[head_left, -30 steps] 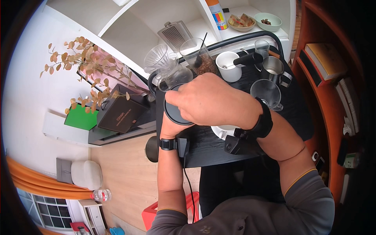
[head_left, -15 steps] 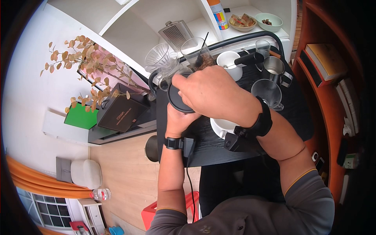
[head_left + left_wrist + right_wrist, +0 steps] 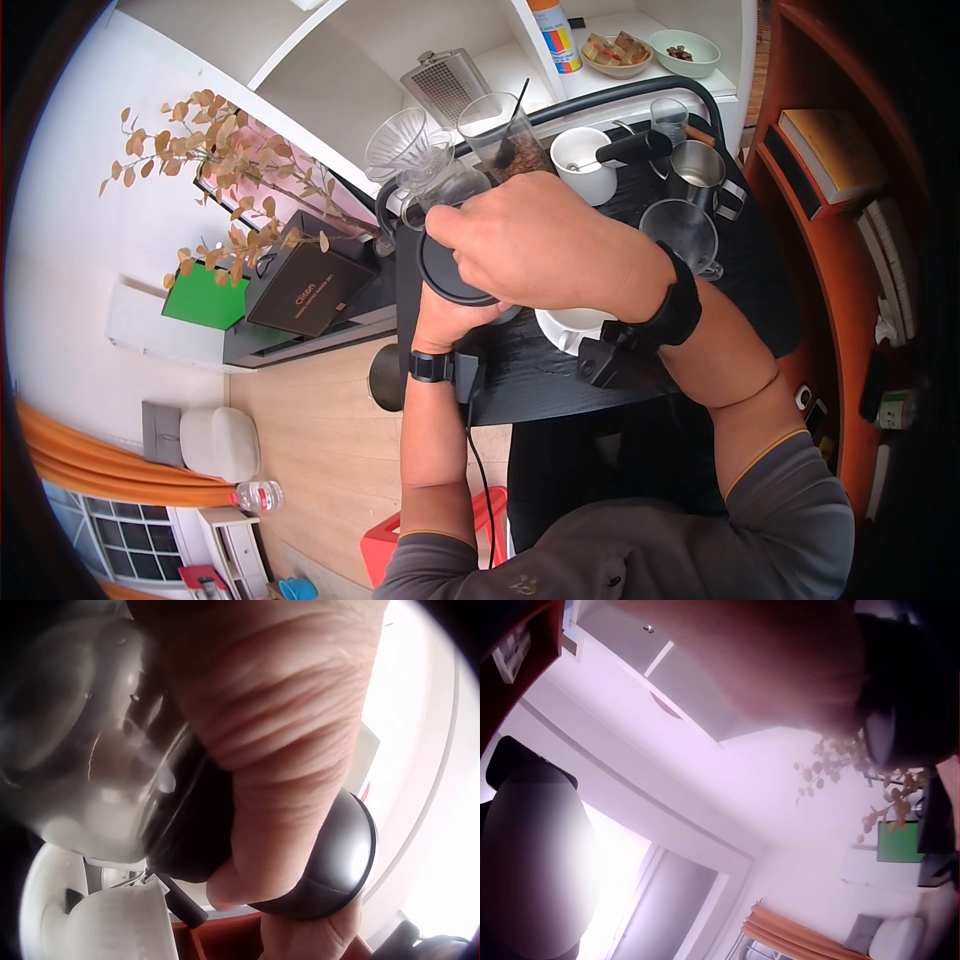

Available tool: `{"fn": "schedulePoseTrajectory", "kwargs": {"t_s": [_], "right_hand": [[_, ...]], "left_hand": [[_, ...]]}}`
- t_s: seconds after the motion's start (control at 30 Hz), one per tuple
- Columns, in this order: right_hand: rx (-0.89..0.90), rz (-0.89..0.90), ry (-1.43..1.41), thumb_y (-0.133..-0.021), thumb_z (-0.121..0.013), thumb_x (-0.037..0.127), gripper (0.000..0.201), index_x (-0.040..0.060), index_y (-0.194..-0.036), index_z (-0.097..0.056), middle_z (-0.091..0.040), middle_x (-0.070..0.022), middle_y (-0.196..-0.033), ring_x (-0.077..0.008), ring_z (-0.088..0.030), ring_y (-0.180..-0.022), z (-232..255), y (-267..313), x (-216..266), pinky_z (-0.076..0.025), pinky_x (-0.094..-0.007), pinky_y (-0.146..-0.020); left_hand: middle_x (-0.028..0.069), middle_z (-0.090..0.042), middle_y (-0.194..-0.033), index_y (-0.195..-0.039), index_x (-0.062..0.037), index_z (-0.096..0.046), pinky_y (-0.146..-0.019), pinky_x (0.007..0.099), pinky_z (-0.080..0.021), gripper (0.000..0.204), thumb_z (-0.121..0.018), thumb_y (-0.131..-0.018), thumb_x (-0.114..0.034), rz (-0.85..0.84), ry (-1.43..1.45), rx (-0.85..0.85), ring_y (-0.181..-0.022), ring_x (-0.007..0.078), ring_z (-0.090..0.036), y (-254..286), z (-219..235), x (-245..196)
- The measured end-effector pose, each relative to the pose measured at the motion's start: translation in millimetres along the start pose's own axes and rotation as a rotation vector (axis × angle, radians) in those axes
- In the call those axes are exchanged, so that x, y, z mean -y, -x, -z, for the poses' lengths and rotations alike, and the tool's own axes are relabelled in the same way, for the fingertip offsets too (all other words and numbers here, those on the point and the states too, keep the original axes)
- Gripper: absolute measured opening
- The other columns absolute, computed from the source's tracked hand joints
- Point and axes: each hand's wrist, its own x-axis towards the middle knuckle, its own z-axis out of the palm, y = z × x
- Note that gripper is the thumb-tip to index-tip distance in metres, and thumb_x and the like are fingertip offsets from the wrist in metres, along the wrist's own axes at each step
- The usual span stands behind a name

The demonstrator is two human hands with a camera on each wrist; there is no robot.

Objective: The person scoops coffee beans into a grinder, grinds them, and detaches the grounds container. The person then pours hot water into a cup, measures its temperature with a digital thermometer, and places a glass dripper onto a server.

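Head view: both hands, left beneath and right on top, grip the round black lidded canister above the black desk; lid apparently not yet off.

Head view looks down; both wrist views, very close, share the black lid.

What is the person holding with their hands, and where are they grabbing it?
Both hands hold a round black container. The right hand grips its top end from above; the left hand holds it from underneath.
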Motion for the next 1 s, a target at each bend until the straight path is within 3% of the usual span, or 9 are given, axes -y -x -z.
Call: {"fn": "schedulePoseTrajectory", "kwargs": {"t_s": [0.13,0.23,0.37,0.53,0.77,0.93,1.0], "right_hand": [[0.001,0.019,0.003,-0.082,-0.065,0.012,0.013,0.0037,-0.087,-0.057,-0.062,-0.0142,-0.062,-0.0352,-0.065,-0.058,1,1,-3,-0.048,-0.0440,-0.051],[-0.009,-0.026,0.052,-0.083,-0.065,0.012,0.012,0.0038,-0.087,-0.057,-0.062,-0.0132,-0.062,-0.0353,-0.064,-0.057,-2,0,-2,-0.048,-0.0436,-0.052],[0.004,-0.052,0.064,-0.081,-0.065,0.012,0.014,0.0035,-0.089,-0.058,-0.063,-0.0136,-0.064,-0.0349,-0.065,-0.059,-2,1,-1,-0.048,-0.0436,-0.053],[0.047,0.002,0.032,-0.079,-0.065,0.011,0.015,0.0036,-0.091,-0.059,-0.064,-0.0144,-0.070,-0.0345,-0.066,-0.063,1,1,-3,-0.049,-0.0438,-0.055],[0.056,0.037,-0.029,-0.081,-0.064,0.011,0.013,0.0036,-0.091,-0.059,-0.064,-0.0146,-0.070,-0.0364,-0.065,-0.063,3,0,1,-0.050,-0.0449,-0.056],[0.042,-0.016,0.020,-0.084,-0.064,0.013,0.013,0.0032,-0.091,-0.058,-0.065,-0.0145,-0.067,-0.0364,-0.065,-0.062,-1,0,-2,-0.049,-0.0450,-0.055],[0.007,-0.128,0.116,-0.084,-0.064,0.014,0.014,0.0027,-0.090,-0.058,-0.065,-0.0135,-0.066,-0.0357,-0.065,-0.061,-4,0,-2,-0.049,-0.0451,-0.054]], "left_hand": [[0.0070,-0.069,-0.122,-0.128,-0.0040,-0.060,-0.098,0.0367,-0.052,0.076,-0.095,-0.062,-0.015,-0.123,-0.103,-0.143,-0.112,0.0201,-0.066,-3,-10,2],[0.0086,-0.069,-0.122,-0.128,-0.0032,-0.059,-0.096,0.0372,-0.053,0.076,-0.095,-0.063,-0.018,-0.097,-0.215,-0.243,-0.111,0.0206,-0.067,-7,-12,5],[0.0101,-0.069,-0.122,-0.128,-0.0024,-0.058,-0.098,0.0379,-0.052,0.078,-0.096,-0.063,-0.022,-0.152,-0.293,-0.242,-0.113,0.0211,-0.066,-9,-7,4],[0.0090,-0.067,-0.123,-0.130,-0.0028,-0.055,-0.101,0.0377,-0.050,0.088,-0.100,-0.057,-0.023,-0.014,-0.165,-0.051,-0.116,0.0213,-0.064,-2,14,4],[0.0076,-0.065,-0.127,-0.134,-0.0041,-0.053,-0.102,0.0375,-0.049,0.094,-0.100,-0.054,-0.018,0.104,-0.119,-0.059,-0.117,0.0204,-0.063,2,7,-4],[0.0095,-0.071,-0.117,-0.121,-0.0032,-0.064,-0.091,0.0371,-0.055,0.070,-0.095,-0.061,-0.019,-0.135,-0.204,-0.187,-0.106,0.0208,-0.069,-6,-7,2],[0.0114,-0.073,-0.112,-0.116,-0.0031,-0.067,-0.086,0.0372,-0.056,0.061,-0.093,-0.064,-0.020,-0.201,-0.285,-0.226,-0.099,0.0224,-0.072,-14,-13,7]]}}
